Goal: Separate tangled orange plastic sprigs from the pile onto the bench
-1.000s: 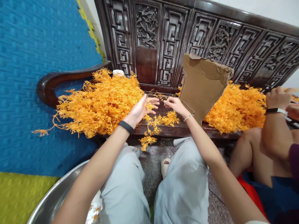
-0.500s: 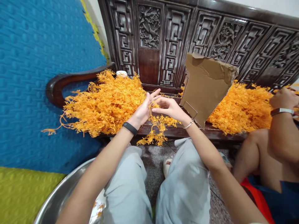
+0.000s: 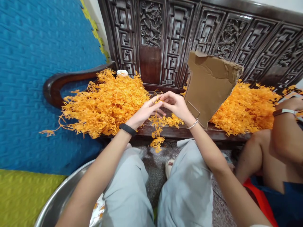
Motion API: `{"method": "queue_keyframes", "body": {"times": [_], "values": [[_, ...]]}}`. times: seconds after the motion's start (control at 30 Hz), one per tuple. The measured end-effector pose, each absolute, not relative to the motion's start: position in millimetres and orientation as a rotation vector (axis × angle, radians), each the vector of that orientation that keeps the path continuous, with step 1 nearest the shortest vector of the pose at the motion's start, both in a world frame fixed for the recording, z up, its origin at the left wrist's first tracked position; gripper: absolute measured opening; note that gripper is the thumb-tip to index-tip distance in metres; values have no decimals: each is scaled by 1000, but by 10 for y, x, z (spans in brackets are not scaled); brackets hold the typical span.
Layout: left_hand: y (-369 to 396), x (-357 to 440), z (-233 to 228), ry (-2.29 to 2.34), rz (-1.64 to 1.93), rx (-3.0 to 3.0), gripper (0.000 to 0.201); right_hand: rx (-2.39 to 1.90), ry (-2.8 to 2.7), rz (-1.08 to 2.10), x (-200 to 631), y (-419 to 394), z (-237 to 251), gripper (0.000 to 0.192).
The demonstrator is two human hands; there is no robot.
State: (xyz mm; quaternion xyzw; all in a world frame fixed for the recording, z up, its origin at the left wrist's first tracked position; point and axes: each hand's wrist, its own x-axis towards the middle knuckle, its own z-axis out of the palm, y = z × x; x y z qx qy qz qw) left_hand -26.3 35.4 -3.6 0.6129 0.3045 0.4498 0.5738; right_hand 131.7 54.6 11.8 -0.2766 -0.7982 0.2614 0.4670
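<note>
Since half a second ago our left hand (image 3: 144, 112) and right hand (image 3: 174, 104) have met, both pinching shut on one orange sprig (image 3: 157, 126) so it dangles clear of the surface (image 3: 180, 132).

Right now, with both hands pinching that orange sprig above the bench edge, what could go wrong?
1. The orange sprig dangles past the bench edge from the left hand and right hand; if the grip slips, it would likely land on the floor, not in the metal basin.
2. The cardboard sheet leans close by the right wrist; a bump might tip it onto the right pile.
</note>
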Motion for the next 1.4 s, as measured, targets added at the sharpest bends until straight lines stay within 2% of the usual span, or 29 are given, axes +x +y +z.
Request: {"method": "queue_keyframes", "body": {"times": [0.2,0.4,0.63,0.87,1.03,1.4], "values": [[268,-233,37,655,1120,1391,39,-655,-1884,344,1299,467,173,6],[259,-278,94,751,1185,1368,21,-676,-1843,386,1278,451,148,8],[229,-256,107,737,1186,1376,23,-669,-1901,502,1278,430,146,6],[266,-279,88,768,1195,1401,18,-697,-1879,270,1366,443,204,9],[291,-322,72,750,1089,1453,38,-701,-1928,322,1379,451,195,7],[262,-274,110,724,1132,1418,25,-677,-1967,204,1347,422,204,12]]}}
